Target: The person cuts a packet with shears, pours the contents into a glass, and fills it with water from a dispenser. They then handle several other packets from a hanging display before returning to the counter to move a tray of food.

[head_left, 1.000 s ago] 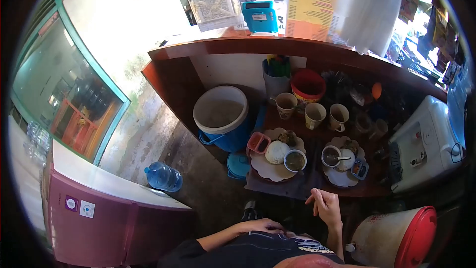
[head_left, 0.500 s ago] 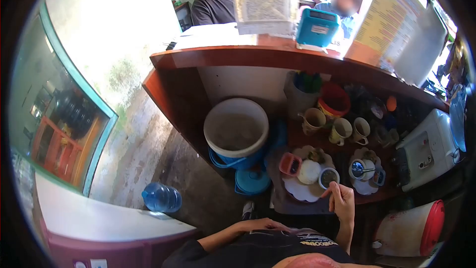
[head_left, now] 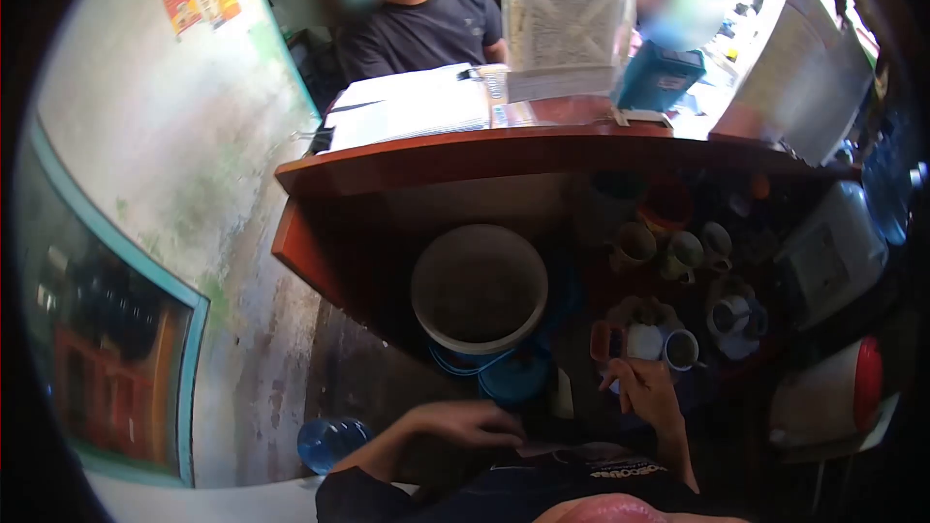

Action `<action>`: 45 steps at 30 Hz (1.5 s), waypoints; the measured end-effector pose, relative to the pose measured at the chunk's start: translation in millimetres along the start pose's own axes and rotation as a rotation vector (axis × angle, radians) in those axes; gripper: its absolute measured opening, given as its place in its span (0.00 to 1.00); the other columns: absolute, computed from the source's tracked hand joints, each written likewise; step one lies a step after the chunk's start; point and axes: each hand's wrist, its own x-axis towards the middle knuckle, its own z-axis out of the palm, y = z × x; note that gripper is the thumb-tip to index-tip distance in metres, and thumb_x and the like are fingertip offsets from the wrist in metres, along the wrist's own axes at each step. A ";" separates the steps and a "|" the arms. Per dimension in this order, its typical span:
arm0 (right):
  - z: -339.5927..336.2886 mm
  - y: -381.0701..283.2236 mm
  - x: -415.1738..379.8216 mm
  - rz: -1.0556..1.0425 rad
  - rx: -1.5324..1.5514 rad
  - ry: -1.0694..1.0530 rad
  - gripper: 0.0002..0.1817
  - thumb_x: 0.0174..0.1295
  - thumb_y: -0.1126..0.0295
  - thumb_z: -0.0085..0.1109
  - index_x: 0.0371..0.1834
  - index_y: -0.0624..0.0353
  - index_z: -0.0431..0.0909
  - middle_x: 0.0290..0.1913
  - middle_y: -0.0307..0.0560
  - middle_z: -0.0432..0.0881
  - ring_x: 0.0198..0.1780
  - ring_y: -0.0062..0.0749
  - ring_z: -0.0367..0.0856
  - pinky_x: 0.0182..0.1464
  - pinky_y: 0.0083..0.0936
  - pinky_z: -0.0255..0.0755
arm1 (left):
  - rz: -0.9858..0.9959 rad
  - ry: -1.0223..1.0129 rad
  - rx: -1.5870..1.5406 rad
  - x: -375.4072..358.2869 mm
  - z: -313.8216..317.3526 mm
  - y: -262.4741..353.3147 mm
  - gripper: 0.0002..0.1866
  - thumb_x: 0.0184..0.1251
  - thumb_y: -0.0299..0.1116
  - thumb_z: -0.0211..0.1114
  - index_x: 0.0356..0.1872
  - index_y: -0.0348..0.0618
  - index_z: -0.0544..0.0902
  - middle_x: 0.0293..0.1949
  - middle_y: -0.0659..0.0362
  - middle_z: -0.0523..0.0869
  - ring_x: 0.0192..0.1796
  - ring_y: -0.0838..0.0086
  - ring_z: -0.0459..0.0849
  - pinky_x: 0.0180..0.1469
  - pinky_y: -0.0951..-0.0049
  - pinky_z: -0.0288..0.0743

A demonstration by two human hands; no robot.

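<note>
We see our left hand (head_left: 465, 423) lying palm down against the front of our dark printed T-shirt (head_left: 542, 494), fingers loosely spread and holding nothing, forearm bent in from the left. Our right hand (head_left: 644, 389) is raised just above the shirt's upper edge, fingers curled loosely inward, wrist bent, forearm running up from the shirt.

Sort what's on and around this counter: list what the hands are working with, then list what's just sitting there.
In hand:
- right hand, reaching the near plate
- white mound of rice and bowl on that plate
- left hand, held at the waist

Lying about:
- second plate
- three mugs
- white bucket
- water bottle
- red-lidded container
</note>
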 end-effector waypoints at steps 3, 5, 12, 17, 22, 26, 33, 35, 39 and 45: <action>1.2 -19.0 0.8 0.046 -0.090 -0.013 0.15 0.64 0.67 0.51 0.23 0.64 0.80 0.08 0.38 0.70 0.10 0.15 0.67 0.15 0.18 0.57 | 0.042 0.060 0.212 -30.0 -49.0 57.8 0.17 0.67 0.36 0.53 0.51 0.36 0.75 0.46 0.48 0.80 0.47 0.59 0.79 0.48 0.67 0.73; 1.1 -21.3 -1.1 0.008 -0.111 -0.004 0.16 0.64 0.68 0.51 0.22 0.65 0.80 0.07 0.39 0.70 0.10 0.16 0.68 0.14 0.17 0.58 | 0.072 0.066 0.412 -39.8 -76.8 93.0 0.17 0.67 0.37 0.53 0.50 0.36 0.74 0.44 0.47 0.79 0.46 0.57 0.79 0.46 0.65 0.73; 9.8 -10.0 -12.2 0.123 -0.121 0.065 0.15 0.63 0.66 0.52 0.23 0.64 0.80 0.08 0.41 0.70 0.10 0.18 0.69 0.15 0.18 0.59 | 0.000 -0.016 0.947 -32.1 -146.5 176.1 0.16 0.66 0.39 0.53 0.47 0.37 0.73 0.37 0.46 0.78 0.42 0.53 0.78 0.41 0.60 0.74; 23.1 1.2 -15.8 0.255 -0.091 0.101 0.16 0.63 0.66 0.51 0.23 0.64 0.81 0.08 0.41 0.71 0.11 0.18 0.69 0.15 0.20 0.60 | -0.236 -0.255 0.960 -2.3 -176.9 175.4 0.17 0.66 0.40 0.52 0.48 0.37 0.73 0.41 0.46 0.78 0.46 0.52 0.77 0.47 0.58 0.71; 28.7 -1.1 -9.9 0.269 -0.096 0.114 0.15 0.63 0.67 0.50 0.24 0.64 0.81 0.09 0.42 0.72 0.11 0.18 0.70 0.16 0.21 0.61 | -0.369 -0.403 0.952 21.3 -192.6 144.7 0.19 0.68 0.41 0.50 0.52 0.38 0.72 0.46 0.46 0.77 0.49 0.53 0.76 0.52 0.59 0.70; 26.4 4.9 -4.2 0.250 -0.156 0.115 0.14 0.63 0.69 0.50 0.23 0.64 0.81 0.09 0.41 0.72 0.12 0.18 0.70 0.15 0.19 0.60 | -0.349 -0.406 0.978 24.2 -198.7 123.9 0.19 0.68 0.41 0.49 0.51 0.38 0.72 0.45 0.46 0.77 0.49 0.52 0.76 0.52 0.58 0.70; 28.1 -1.3 10.3 0.262 -0.173 0.047 0.14 0.61 0.66 0.53 0.25 0.64 0.81 0.12 0.43 0.75 0.14 0.19 0.73 0.18 0.21 0.64 | -0.319 -0.385 0.953 17.8 -192.8 123.8 0.18 0.68 0.40 0.49 0.50 0.37 0.71 0.45 0.45 0.76 0.50 0.52 0.75 0.51 0.57 0.70; 30.6 -2.4 13.2 0.260 -0.185 -0.003 0.13 0.60 0.65 0.55 0.26 0.64 0.81 0.13 0.42 0.76 0.14 0.19 0.73 0.18 0.21 0.64 | -0.310 -0.392 0.934 16.1 -190.0 124.3 0.18 0.68 0.40 0.48 0.50 0.36 0.71 0.45 0.45 0.76 0.50 0.52 0.75 0.51 0.57 0.70; 35.4 5.8 14.5 0.266 -0.159 -0.024 0.12 0.56 0.64 0.60 0.26 0.63 0.81 0.14 0.42 0.77 0.16 0.17 0.74 0.19 0.19 0.65 | -0.323 -0.427 0.901 13.7 -188.0 127.9 0.18 0.69 0.40 0.48 0.48 0.35 0.72 0.44 0.45 0.76 0.49 0.51 0.75 0.51 0.58 0.70; 35.7 9.0 -0.5 0.290 -0.089 0.036 0.10 0.52 0.66 0.65 0.25 0.62 0.81 0.15 0.41 0.78 0.19 0.17 0.75 0.21 0.17 0.66 | -0.286 -0.395 0.914 9.8 -188.8 126.3 0.17 0.69 0.40 0.47 0.40 0.33 0.75 0.41 0.45 0.76 0.47 0.52 0.76 0.50 0.58 0.70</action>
